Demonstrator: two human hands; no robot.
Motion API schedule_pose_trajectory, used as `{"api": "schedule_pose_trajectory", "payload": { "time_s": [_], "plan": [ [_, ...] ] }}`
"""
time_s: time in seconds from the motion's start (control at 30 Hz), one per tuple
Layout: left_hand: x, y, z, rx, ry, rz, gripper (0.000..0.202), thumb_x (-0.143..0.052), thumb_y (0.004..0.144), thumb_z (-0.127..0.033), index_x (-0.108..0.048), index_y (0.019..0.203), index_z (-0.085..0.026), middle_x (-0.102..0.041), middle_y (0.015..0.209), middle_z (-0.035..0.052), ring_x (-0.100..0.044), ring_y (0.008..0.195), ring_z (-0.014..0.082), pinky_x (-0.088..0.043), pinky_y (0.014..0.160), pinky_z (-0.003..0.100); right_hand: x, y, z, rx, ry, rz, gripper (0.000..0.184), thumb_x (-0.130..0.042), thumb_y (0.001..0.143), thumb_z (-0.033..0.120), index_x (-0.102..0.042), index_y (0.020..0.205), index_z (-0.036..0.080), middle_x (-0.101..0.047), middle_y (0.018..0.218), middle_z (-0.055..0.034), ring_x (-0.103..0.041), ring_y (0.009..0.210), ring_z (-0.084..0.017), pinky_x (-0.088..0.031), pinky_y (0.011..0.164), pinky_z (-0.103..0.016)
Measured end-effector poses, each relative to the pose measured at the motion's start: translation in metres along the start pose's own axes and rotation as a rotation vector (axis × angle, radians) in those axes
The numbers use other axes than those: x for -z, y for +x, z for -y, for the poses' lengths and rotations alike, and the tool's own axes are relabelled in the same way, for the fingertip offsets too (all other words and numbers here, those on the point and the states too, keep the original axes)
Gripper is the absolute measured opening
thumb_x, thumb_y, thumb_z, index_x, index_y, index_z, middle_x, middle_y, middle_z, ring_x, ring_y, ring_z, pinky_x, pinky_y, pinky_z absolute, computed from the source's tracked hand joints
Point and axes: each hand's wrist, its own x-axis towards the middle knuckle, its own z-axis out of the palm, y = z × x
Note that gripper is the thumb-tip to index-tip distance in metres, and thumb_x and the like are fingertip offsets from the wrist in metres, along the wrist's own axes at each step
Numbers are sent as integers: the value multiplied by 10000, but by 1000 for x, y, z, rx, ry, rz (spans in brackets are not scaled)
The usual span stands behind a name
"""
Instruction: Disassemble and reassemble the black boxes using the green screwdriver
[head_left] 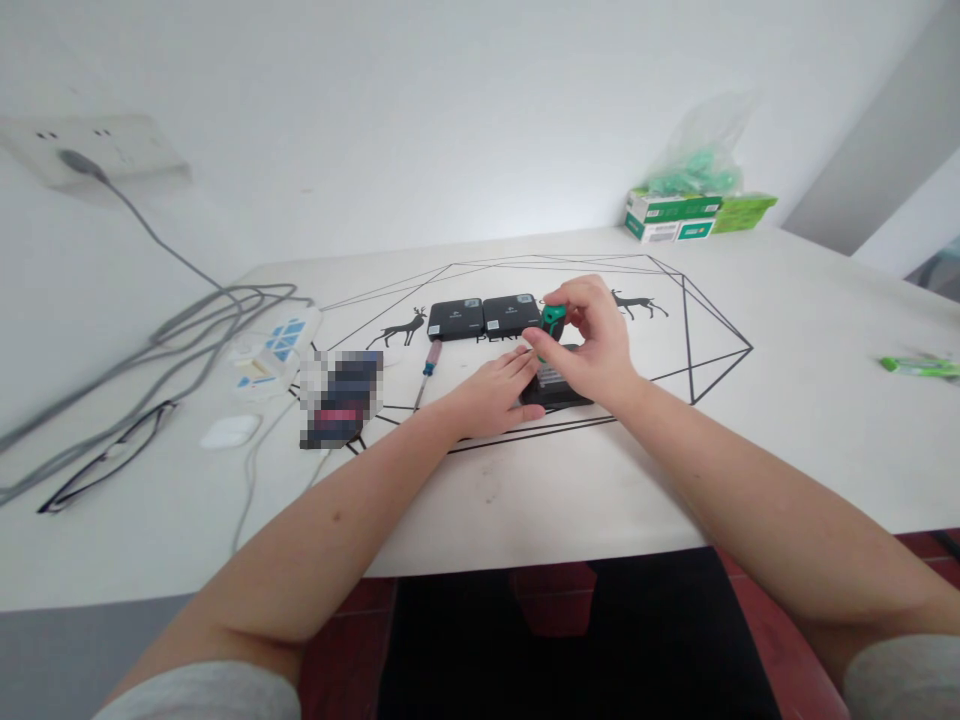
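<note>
A black box-shaped device (559,390) with a pale label lies on the desk in front of me, partly covered by both hands. My left hand (491,398) grips its left side, fingers over the top and thumb along the near edge. Above the device, my right hand (596,335) is closed around the green and black handle of a screwdriver (553,320). The handle tilts slightly and its tip is hidden by my hands. Just behind, two similar black devices (456,318) sit side by side. Left of my left hand rests a second screwdriver (432,358) with a reddish and blue handle.
A pixelated object (341,400), white case (230,431), glasses (109,458), power strip (281,345) and grey cables (187,345) occupy the left. Green and white boxes (673,215) with a plastic bag (701,165) stand back right. A green packet (919,367) lies far right.
</note>
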Motion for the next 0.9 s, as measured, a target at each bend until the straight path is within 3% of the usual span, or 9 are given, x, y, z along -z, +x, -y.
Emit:
{"api": "schedule_pose_trajectory", "payload": {
  "time_s": [0.2, 0.3, 0.37, 0.43, 0.5, 0.57, 0.7, 0.9],
  "plan": [
    [-3, -2, 1, 17, -27, -25, 827, -521, 1033, -622, -325, 1655, -114, -354, 1716, 244, -309, 1613, 392, -292, 1288, 582, 0, -1, -4, -51, 14, -31, 267, -749, 934, 374, -598, 1127, 267, -611, 1036, -28, -584, 788, -150, -551, 661, -320],
    [-1, -4, -2, 33, -65, -101, 775, -595, 1007, -589, -400, 1621, -159, -366, 1720, 211, -327, 1606, 383, -312, 1288, 581, -2, -2, -8, -118, 16, -63, 319, -747, 931, 444, -587, 1140, 265, -596, 1062, -34, -592, 795, -148, -560, 650, -314],
    [1, -6, -4, 51, -95, -203, 576, -609, 1015, -533, -562, 1478, -193, -424, 1694, 182, -366, 1589, 366, -332, 1282, 578, -3, -3, -9, -162, 37, -101, 354, -747, 930, 476, -577, 1161, 269, -581, 1081, -35, -595, 803, -144, -564, 649, -305],
    [2, -5, -5, 47, -111, -294, 300, -577, 1043, -442, -699, 1197, -215, -565, 1591, 147, -441, 1546, 330, -357, 1271, 558, -5, -4, -10, -193, 66, -140, 378, -757, 926, 486, -567, 1179, 279, -568, 1091, -33, -603, 830, -145, -570, 658, -295],
    [4, -4, -5, 38, -109, -329, 225, -550, 1057, -361, -710, 973, -227, -702, 1423, 111, -531, 1474, 292, -391, 1246, 529, -6, -5, -12, -211, 83, -171, 398, -769, 919, 489, -560, 1193, 291, -557, 1099, -30, -613, 873, -152, -579, 670, -289],
    [7, -4, -1, 55, -78, -309, 229, -553, 1051, -321, -708, 910, -230, -767, 1296, 86, -602, 1392, 276, -423, 1210, 514, -6, -6, -16, -219, 76, -195, 415, -767, 921, 498, -554, 1221, 305, -547, 1121, -33, -615, 905, -160, -590, 685, -295],
    [17, -10, 15, 262, 85, -265, 209, -568, 1014, -294, -751, 952, -213, -789, 1245, 101, -650, 1295, 326, -430, 1143, 564, -2, -4, -27, -184, 43, -234, 449, -719, 959, 509, -528, 1327, 337, -533, 1189, -54, -616, 931, -173, -602, 716, -324],
    [32, -21, 35, 639, 164, -311, 302, -506, 1001, -312, -785, 999, -199, -795, 1160, 140, -687, 1198, 359, -456, 1103, 572, 0, -3, -34, -147, -24, -247, 425, -685, 987, 489, -523, 1347, 332, -537, 1157, -64, -622, 914, -179, -598, 673, -315]
  ]
}}
